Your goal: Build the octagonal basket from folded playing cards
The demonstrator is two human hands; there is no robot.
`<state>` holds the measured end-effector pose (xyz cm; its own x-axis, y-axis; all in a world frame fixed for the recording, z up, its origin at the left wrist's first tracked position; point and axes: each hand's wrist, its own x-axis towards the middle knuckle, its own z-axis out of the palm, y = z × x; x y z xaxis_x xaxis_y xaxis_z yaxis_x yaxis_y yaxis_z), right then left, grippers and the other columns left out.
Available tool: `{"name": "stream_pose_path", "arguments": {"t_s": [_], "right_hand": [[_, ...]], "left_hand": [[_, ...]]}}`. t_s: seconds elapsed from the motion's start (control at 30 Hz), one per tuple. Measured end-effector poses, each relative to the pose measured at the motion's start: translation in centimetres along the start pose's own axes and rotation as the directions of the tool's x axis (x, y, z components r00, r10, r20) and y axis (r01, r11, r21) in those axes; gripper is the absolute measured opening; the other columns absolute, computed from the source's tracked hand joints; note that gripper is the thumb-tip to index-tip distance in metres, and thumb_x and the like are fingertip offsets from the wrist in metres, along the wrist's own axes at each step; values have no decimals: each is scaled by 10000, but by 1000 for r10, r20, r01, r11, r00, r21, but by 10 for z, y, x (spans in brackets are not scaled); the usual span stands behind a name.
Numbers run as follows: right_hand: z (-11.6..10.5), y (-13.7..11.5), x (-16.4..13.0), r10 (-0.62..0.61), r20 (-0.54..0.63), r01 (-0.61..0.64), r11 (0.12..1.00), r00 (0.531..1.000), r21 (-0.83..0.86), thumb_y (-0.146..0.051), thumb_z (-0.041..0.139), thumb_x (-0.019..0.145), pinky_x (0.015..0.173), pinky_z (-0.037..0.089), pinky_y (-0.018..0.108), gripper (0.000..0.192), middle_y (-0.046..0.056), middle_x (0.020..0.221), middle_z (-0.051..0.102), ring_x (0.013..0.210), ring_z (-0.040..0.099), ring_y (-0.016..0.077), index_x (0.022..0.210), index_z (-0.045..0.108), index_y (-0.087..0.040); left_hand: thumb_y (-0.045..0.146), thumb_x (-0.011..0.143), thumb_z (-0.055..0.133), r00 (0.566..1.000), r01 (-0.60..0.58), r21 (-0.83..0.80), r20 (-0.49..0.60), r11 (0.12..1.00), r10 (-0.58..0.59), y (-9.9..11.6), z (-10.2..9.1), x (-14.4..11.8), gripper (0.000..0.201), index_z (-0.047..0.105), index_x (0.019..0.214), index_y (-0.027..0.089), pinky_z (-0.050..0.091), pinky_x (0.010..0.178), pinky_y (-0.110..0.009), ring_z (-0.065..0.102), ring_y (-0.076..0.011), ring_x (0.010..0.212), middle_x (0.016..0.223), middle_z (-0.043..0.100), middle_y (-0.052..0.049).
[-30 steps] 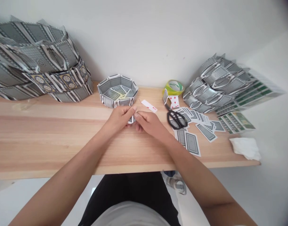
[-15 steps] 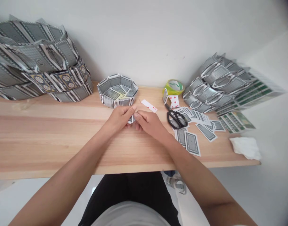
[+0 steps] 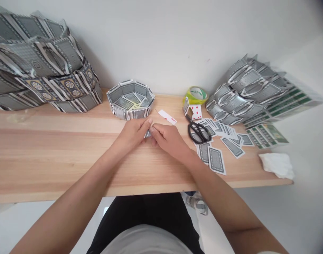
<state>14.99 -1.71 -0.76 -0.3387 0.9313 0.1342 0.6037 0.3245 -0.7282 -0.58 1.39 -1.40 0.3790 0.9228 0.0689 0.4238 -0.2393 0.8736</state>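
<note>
My left hand (image 3: 132, 134) and my right hand (image 3: 168, 138) meet at the middle of the wooden table (image 3: 58, 155), fingertips pinched together on a small folded playing card (image 3: 148, 134). Most of the card is hidden by my fingers. Just beyond my hands stands an octagonal bowl made of folded cards (image 3: 131, 100). A single face-up red card (image 3: 167, 116) lies right of the bowl, apart from my right hand.
Black scissors (image 3: 197, 132) lie on loose grey-backed cards (image 3: 216, 160) to the right. A yellow-green tape roll (image 3: 195, 95) stands by the wall. Stacks of card bowls fill the far left (image 3: 45, 70) and far right (image 3: 246, 95). White tissue (image 3: 277, 165) sits at the right edge.
My hands stay pinched on the folded card in the same spot. The view has shifted slightly, so everything sits a little higher in the picture.
</note>
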Motion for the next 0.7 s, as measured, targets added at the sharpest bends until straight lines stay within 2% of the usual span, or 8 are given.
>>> {"name": "stream_pose_path", "arguments": {"t_s": [0.17, 0.53, 0.7], "right_hand": [[1, 1, 0, -3, -1, 3, 999, 1000, -48, -285, 389, 974, 625, 354, 240, 357, -17, 609, 597, 591, 542, 123, 643, 493, -199], [2, 5, 0, -16, 14, 17, 999, 1000, -39, -274, 381, 976, 628, 349, 240, 361, -17, 611, 609, 591, 548, 121, 645, 502, -197], [2, 5, 1, 4, 46, 1, 995, 999, -104, -235, 405, 949, 616, 337, 247, 304, 2, 639, 615, 601, 543, 134, 672, 522, -195]], "left_hand": [[367, 938, 350, 998, -50, 147, -24, 988, 54, 2, -1, -1, 401, 471, 600, 188, 356, 492, -225, 497, -132, 487, 475, 501, 23], [326, 942, 350, 997, -63, 189, -34, 980, 71, -1, 0, -1, 387, 481, 605, 186, 328, 524, -237, 496, -139, 521, 501, 518, 20], [316, 935, 378, 996, -70, 285, -34, 956, 83, 3, 1, -3, 382, 451, 580, 195, 277, 543, -264, 447, -146, 528, 529, 502, 12]]}}
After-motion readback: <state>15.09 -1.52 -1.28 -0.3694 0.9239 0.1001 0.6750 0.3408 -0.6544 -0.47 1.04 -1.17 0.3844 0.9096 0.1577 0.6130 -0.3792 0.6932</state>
